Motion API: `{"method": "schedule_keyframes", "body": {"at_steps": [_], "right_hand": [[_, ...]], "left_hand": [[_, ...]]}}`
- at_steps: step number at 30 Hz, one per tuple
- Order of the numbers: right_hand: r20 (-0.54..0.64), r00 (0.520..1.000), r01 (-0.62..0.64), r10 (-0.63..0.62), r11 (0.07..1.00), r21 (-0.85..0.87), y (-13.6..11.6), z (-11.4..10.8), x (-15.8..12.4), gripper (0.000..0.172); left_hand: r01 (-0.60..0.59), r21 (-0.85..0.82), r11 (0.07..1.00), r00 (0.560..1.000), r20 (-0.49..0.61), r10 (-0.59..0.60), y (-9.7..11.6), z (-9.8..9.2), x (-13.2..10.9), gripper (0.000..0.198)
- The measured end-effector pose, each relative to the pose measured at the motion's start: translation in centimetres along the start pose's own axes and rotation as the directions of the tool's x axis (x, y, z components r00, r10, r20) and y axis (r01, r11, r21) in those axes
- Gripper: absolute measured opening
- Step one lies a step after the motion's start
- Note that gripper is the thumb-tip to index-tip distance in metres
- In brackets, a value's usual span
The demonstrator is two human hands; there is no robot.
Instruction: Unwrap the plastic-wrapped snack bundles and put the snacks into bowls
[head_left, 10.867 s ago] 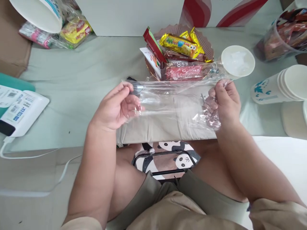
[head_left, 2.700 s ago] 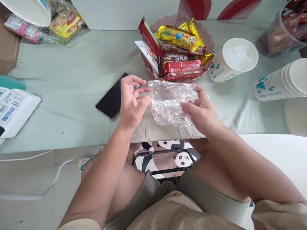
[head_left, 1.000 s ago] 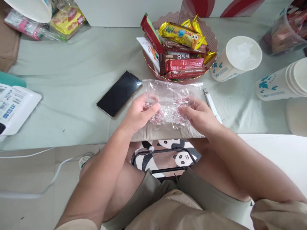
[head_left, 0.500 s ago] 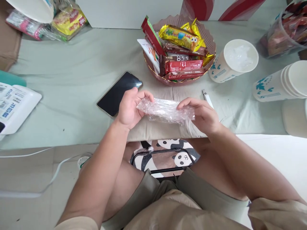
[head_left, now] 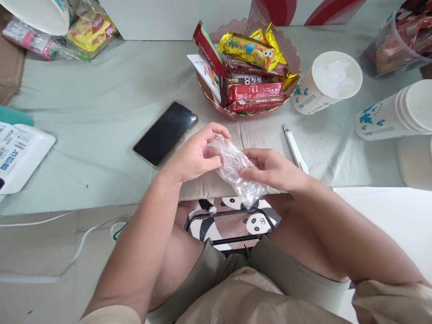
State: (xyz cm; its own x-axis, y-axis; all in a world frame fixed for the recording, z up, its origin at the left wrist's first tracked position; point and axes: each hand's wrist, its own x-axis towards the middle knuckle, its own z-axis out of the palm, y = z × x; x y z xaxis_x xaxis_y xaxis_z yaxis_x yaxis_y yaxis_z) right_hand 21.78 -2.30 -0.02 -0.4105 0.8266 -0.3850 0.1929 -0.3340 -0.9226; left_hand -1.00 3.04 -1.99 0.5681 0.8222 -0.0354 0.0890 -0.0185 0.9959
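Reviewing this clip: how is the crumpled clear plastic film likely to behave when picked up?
The clear plastic film is probably floppy, as it is creased and bunched between the left hand and right hand. It seems light for its size, looking thin and see-through. Its glossy highlights suggest a smooth surface that might slip a little.

film (head_left: 232,164): between left hand (head_left: 195,155) and right hand (head_left: 276,170), held by both
phone (head_left: 164,133): left of left hand, slightly beyond
cutter (head_left: 294,148): just beyond right hand
bowl (head_left: 293,53): beyond both hands, snacks (head_left: 254,92) in it
cup (head_left: 315,98): beyond right hand, right of bowl
cup stack (head_left: 381,118): well right of right hand
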Motion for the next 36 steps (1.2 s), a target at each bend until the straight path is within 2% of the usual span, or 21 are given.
{"method": "schedule_keyframes", "body": {"at_steps": [1,2,4,5,6,8,10,11,13,16,18,19,21,23,26,28,31,34,36], "right_hand": [[0.042,0.998,-0.046,0.048,0.998,-0.046,0.0,0.2,0.1,0.026],[0.045,0.996,-0.067,0.071,0.994,-0.088,0.0,0.4,0.2,0.024],[-0.012,0.998,-0.066,0.065,0.989,-0.133,0.1,0.6,0.3,0.025],[-0.042,0.998,-0.059,0.053,0.988,-0.140,0.1,0.6,0.4,0.024],[-0.069,0.997,-0.046,0.036,0.989,-0.144,0.1,0.5,0.5,0.024],[-0.098,0.995,0.006,-0.019,0.991,-0.132,0.0,0.4,0.6,0.023],[-0.116,0.988,0.098,-0.106,0.992,-0.074,-0.1,0.3,0.6,0.017],[-0.123,0.982,0.143,-0.146,0.989,-0.032,-0.2,0.3,0.6,0.015],[-0.121,0.975,0.195,-0.188,0.980,0.051,-0.2,0.2,0.5,0.021],[-0.084,0.977,0.201,-0.194,0.976,0.088,0.2,0.0,0.4,0.032],[-0.103,0.977,0.187,-0.185,0.982,0.015,0.8,-0.1,0.5,0.032],[-0.160,0.969,0.180,-0.187,0.982,-0.057,1.1,-0.2,0.7,0.030],[-0.326,0.916,0.165,-0.232,0.961,-0.221,1.6,-0.2,0.9,0.030],[-0.422,0.856,0.181,-0.299,0.937,-0.298,1.8,-0.1,1.1,0.038],[-0.402,0.863,0.236,-0.306,0.948,-0.215,1.8,0.0,1.3,0.045],[-0.428,0.853,0.243,-0.298,0.953,-0.179,1.7,0.1,1.3,0.045],[-0.452,0.841,0.265,-0.297,0.955,-0.135,1.5,0.3,1.3,0.051],[-0.429,0.855,0.283,-0.290,0.956,-0.083,0.9,0.2,0.9,0.046],[-0.492,0.811,0.307,-0.316,0.946,-0.102,0.2,-0.6,0.3,0.037]], "left_hand": [[-0.064,0.082,0.995,0.995,-0.077,0.071,-0.1,0.1,0.2,0.042],[-0.144,0.189,0.971,0.967,-0.181,0.179,-0.2,0.3,0.3,0.039],[-0.279,0.422,0.862,0.834,-0.339,0.436,-0.1,0.9,0.5,0.024],[-0.330,0.513,0.792,0.762,-0.351,0.545,0.0,1.4,0.5,0.018],[-0.369,0.576,0.729,0.716,-0.323,0.619,0.2,1.8,0.5,0.014],[-0.443,0.612,0.655,0.729,-0.180,0.660,0.5,2.9,0.4,0.011],[-0.439,0.587,0.681,0.807,-0.076,0.586,0.7,3.6,0.4,0.016],[-0.417,0.555,0.720,0.845,-0.054,0.531,0.7,3.8,0.4,0.022],[-0.345,0.475,0.810,0.909,-0.045,0.413,0.7,3.9,0.3,0.036],[-0.212,0.382,0.899,0.962,-0.079,0.261,0.4,3.5,0.2,0.048],[-0.129,0.331,0.935,0.974,-0.136,0.182,0.1,3.4,0.2,0.047],[-0.097,0.295,0.951,0.974,-0.169,0.152,-0.1,3.3,0.2,0.045],[-0.052,0.192,0.980,0.975,-0.201,0.092,-0.3,3.2,0.3,0.042],[-0.008,0.066,0.998,0.986,-0.164,0.019,-0.4,3.1,0.4,0.040],[0.048,-0.108,0.993,0.994,-0.097,-0.059,-0.3,3.2,0.5,0.037],[0.048,-0.193,0.980,0.994,-0.088,-0.066,-0.2,3.5,0.6,0.047],[0.046,-0.225,0.973,0.995,-0.076,-0.065,-0.3,4.2,0.7,0.067],[0.029,-0.222,0.975,0.995,-0.083,-0.048,-0.4,4.4,0.7,0.067],[0.008,-0.243,0.970,0.996,-0.082,-0.028,-0.3,4.1,0.6,0.063]]}}
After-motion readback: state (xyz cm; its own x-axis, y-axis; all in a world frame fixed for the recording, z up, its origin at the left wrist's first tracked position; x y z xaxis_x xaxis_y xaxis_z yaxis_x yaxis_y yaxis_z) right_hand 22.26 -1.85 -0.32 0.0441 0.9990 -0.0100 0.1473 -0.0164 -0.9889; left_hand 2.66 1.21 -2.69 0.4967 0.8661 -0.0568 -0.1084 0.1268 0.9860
